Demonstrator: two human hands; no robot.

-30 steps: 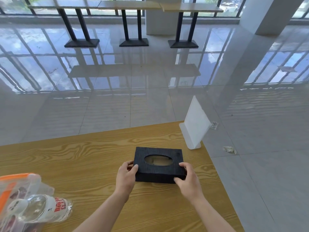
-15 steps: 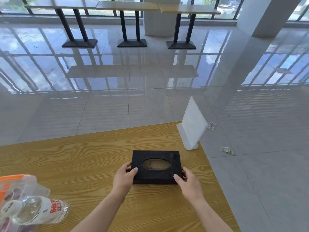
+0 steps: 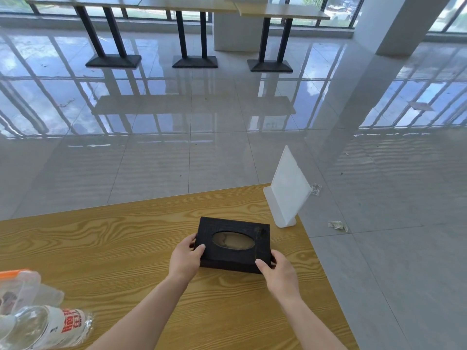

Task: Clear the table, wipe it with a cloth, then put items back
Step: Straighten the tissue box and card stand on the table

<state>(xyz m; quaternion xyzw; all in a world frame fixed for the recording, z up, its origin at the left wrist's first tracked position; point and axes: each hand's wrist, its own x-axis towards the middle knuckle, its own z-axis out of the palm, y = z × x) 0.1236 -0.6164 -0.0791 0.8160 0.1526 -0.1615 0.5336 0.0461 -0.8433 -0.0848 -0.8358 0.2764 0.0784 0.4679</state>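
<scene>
A black tissue box (image 3: 242, 228) with an oval opening on top lies on the wooden table (image 3: 113, 243) near its right end. My left hand (image 3: 184, 258) grips the box's near left corner. My right hand (image 3: 280, 274) grips its near right corner. Behind the box, at the table's far right corner, a white sign holder (image 3: 288, 190) stands upright. No cloth is in view.
At the lower left lie a clear plastic bottle (image 3: 48, 327) with a red label and a clear container with an orange lid (image 3: 17, 286). The table's right edge drops to a glossy tiled floor with paper scraps (image 3: 337, 225). Other tables (image 3: 177, 6) stand far behind.
Both hands have kept hold of the tissue box and turned it slightly, so its top faces me more squarely. The camera tilted a little; the sign holder stayed put.
</scene>
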